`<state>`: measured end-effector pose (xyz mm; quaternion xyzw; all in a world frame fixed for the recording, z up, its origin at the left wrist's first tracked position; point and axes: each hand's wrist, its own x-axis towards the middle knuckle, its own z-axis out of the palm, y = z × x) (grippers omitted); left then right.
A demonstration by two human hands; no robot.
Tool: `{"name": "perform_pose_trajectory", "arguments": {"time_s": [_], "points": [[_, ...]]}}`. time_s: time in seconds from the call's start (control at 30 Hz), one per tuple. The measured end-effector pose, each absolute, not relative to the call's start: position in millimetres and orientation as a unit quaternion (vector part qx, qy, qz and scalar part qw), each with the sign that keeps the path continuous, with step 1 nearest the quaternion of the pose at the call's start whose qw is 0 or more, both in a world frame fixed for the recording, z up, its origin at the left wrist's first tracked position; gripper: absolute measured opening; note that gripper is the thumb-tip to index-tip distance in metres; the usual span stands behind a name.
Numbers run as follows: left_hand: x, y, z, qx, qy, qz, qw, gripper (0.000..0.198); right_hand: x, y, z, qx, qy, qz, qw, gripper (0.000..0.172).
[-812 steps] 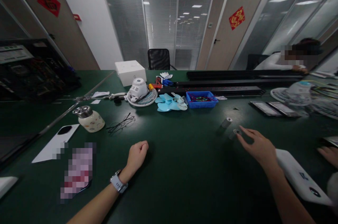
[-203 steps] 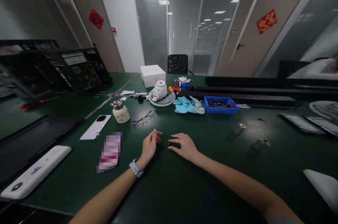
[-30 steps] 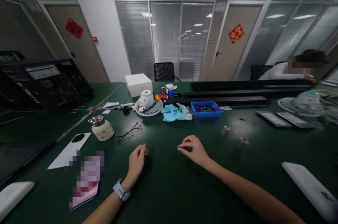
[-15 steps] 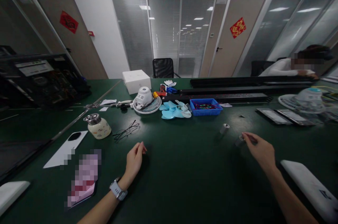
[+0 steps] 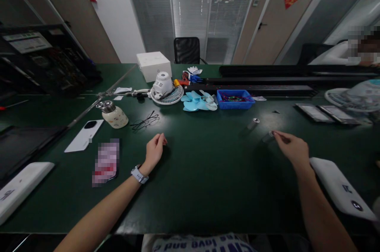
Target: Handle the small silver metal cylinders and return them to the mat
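Observation:
My right hand [image 5: 292,149] lies far out on the right of the green table [image 5: 208,173], its fingertips pinched on a small metal cylinder [image 5: 268,136]. A second metal cylinder [image 5: 253,122] lies just beyond and to the left. My left hand [image 5: 154,151], a watch on its wrist, rests on the table with its fingers loosely curled and nothing seen in them. A pair of black-framed glasses [image 5: 145,120] lies beyond the left hand.
At the back stand a white fan motor on its grille [image 5: 165,88], light blue fan blades [image 5: 198,101], a blue tray [image 5: 235,99] and a white box [image 5: 153,65]. A small jar [image 5: 113,114] and a white phone [image 5: 84,135] lie left. White flat devices [image 5: 341,188] lie at both sides. Another person sits far right.
My right hand went from the table's middle out to the right and closed its fingertips on the nearer cylinder. The view has tilted down. My left hand stayed put.

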<state>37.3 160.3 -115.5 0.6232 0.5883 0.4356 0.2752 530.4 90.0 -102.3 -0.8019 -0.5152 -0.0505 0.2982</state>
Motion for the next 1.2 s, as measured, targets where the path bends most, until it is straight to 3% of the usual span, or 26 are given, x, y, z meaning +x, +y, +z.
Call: {"name": "perform_pose_trajectory", "arguments": {"time_s": [0.17, 0.33, 0.43, 0.53, 0.7, 0.97, 1.2], "points": [[36, 162, -118, 0.631, 0.589, 0.43, 0.265, 0.039, 524, 96, -87, -0.741, -0.561, -0.169, 0.328, 0.055], [36, 164, -119, 0.627, 0.595, 0.427, 0.264, 0.038, 508, 144, -59, -0.754, -0.62, -0.116, 0.184, 0.065], [36, 164, -119, 0.627, 0.594, 0.431, 0.262, 0.039, 501, 178, -56, -0.772, -0.626, -0.058, 0.095, 0.051], [35, 163, -119, 0.631, 0.595, 0.425, 0.259, 0.041, 498, 195, -63, -0.773, -0.63, -0.044, 0.061, 0.029], [43, 159, -116, 0.661, 0.561, 0.426, 0.26, 0.037, 452, 191, -71, -0.712, -0.686, -0.015, 0.149, 0.032], [86, 157, -90, 0.783, 0.408, 0.402, 0.244, 0.031, 287, 168, -82, -0.459, -0.792, 0.259, 0.308, 0.053], [83, 167, -74, 0.829, 0.382, 0.332, 0.24, 0.02, 260, 159, -114, -0.461, -0.743, 0.247, 0.417, 0.046]]}}
